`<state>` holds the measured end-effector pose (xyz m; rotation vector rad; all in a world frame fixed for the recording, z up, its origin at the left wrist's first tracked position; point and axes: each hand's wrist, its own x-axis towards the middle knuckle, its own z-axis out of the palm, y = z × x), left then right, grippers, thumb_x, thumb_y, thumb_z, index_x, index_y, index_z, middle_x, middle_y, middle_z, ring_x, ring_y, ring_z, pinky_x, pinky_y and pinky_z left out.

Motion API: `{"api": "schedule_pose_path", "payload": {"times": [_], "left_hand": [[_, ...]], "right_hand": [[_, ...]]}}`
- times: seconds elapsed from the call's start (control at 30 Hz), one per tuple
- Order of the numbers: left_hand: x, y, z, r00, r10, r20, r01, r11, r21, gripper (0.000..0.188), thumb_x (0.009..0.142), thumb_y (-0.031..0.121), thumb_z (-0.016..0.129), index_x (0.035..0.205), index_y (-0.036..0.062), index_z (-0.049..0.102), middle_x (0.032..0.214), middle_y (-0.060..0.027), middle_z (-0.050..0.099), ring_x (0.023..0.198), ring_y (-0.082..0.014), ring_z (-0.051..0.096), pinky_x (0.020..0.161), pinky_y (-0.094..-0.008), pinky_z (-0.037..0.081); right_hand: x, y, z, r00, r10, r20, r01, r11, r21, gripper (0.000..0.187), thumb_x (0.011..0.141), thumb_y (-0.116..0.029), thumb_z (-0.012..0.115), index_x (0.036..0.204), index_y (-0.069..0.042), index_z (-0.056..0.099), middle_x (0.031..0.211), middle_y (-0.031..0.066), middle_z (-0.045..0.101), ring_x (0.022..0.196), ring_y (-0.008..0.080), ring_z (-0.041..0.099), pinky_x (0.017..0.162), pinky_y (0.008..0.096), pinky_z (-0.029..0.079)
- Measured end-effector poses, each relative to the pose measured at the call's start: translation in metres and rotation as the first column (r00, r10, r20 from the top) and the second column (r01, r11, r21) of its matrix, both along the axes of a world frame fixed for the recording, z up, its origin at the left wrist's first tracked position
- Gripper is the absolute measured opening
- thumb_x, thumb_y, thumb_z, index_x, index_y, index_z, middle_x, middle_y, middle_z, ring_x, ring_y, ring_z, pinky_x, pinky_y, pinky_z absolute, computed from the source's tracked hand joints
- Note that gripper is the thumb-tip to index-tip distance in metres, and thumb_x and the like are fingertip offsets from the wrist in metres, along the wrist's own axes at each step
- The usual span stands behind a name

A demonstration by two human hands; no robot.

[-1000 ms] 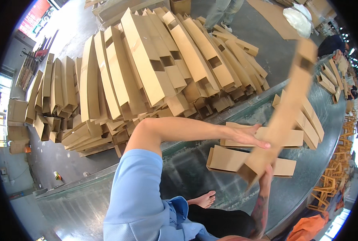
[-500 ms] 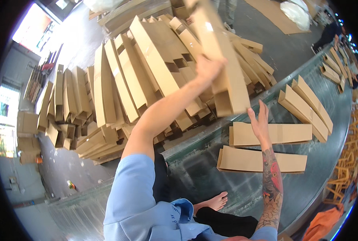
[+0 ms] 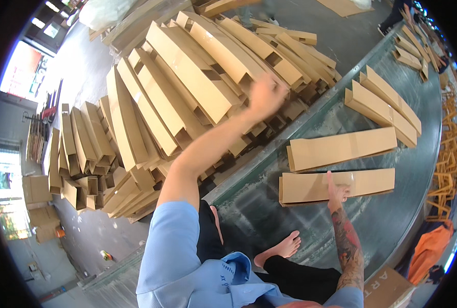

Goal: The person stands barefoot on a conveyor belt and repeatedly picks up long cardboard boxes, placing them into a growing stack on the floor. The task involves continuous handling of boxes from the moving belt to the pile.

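Note:
My left hand (image 3: 267, 96) is smeared by motion at the near end of the piled long cardboard cartons (image 3: 215, 56); whether its fingers grip anything does not show. Lower right, my right hand (image 3: 336, 192) lies over the nearest flat carton (image 3: 305, 187) on the green conveyor belt (image 3: 254, 205). Its thumb points away from me, apart from the blurred fingers, and no grip on the carton shows. Just beyond lies a second flat carton (image 3: 341, 149), nearly parallel to the first.
Two more cartons (image 3: 380, 110) lie slanted farther along the belt, with others (image 3: 413, 54) at its far end. Smaller open-ended cartons (image 3: 85, 190) stand left of the pile. My bare foot (image 3: 281, 248) rests on the belt. An orange cloth (image 3: 429, 251) hangs at the right.
The long carton that my left hand held up now lies away from it on the pile. My right hand has moved nearer to me, over the nearest flat carton. The view has shifted.

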<state>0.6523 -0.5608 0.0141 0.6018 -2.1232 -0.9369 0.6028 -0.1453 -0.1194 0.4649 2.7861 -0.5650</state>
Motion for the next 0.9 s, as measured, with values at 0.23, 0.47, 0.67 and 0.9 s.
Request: {"api": "schedule_pose_path", "payload": {"times": [0.23, 0.47, 0.67, 0.9], "left_hand": [[0.037, 0.165, -0.074, 0.606, -0.218, 0.765, 0.42, 0.904, -0.075, 0.112, 0.058, 0.058, 0.086, 0.142, 0.0007, 0.04, 0.15, -0.0258, 0.032, 0.139, -0.0465, 0.034, 0.1, -0.0549, 0.046], [0.057, 0.14, -0.081, 0.412, -0.55, 0.727, 0.466, 0.812, 0.351, 0.095, 0.057, 0.046, 0.089, 0.131, 0.0012, 0.051, 0.12, -0.0229, 0.063, 0.115, -0.039, 0.061, 0.094, -0.0496, 0.052], [0.108, 0.188, -0.084, 0.437, -0.652, 0.619, 0.644, 0.708, 0.291, 0.045, 0.074, 0.029, 0.077, 0.108, 0.0043, 0.061, 0.103, -0.0246, 0.068, 0.1, -0.0422, 0.066, 0.086, -0.0503, 0.055], [0.17, 0.222, -0.088, 0.351, -0.74, 0.573, 0.684, 0.621, 0.383, 0.032, 0.093, 0.02, 0.056, 0.117, 0.0006, 0.049, 0.094, -0.0291, 0.067, 0.091, -0.0488, 0.065, 0.079, -0.0575, 0.053]], "right_hand": [[0.02, -0.014, 0.041, 0.981, -0.143, 0.129, 0.148, 0.989, -0.029, 0.151, 0.057, -0.081, 0.075, 0.155, 0.005, -0.001, 0.162, 0.0298, 0.001, 0.149, 0.0499, 0.01, 0.12, 0.0536, 0.02], [0.057, -0.009, 0.058, 0.912, -0.357, 0.203, 0.358, 0.933, 0.035, 0.152, 0.055, -0.068, 0.083, 0.155, 0.004, -0.006, 0.161, 0.0292, -0.003, 0.146, 0.0487, 0.019, 0.117, 0.0518, 0.029], [0.083, 0.039, 0.042, 0.91, -0.386, 0.154, 0.41, 0.892, -0.192, 0.14, 0.062, -0.053, 0.084, 0.156, -0.003, -0.007, 0.155, 0.0237, 0.016, 0.135, 0.042, 0.036, 0.101, 0.0591, 0.043], [0.103, 0.07, 0.062, 0.977, -0.143, 0.159, 0.211, 0.532, -0.82, 0.108, 0.075, -0.041, 0.073, 0.156, -0.02, 0.005, 0.146, 0.0154, 0.03, 0.126, 0.0333, 0.045, 0.078, 0.0562, 0.053]]}}
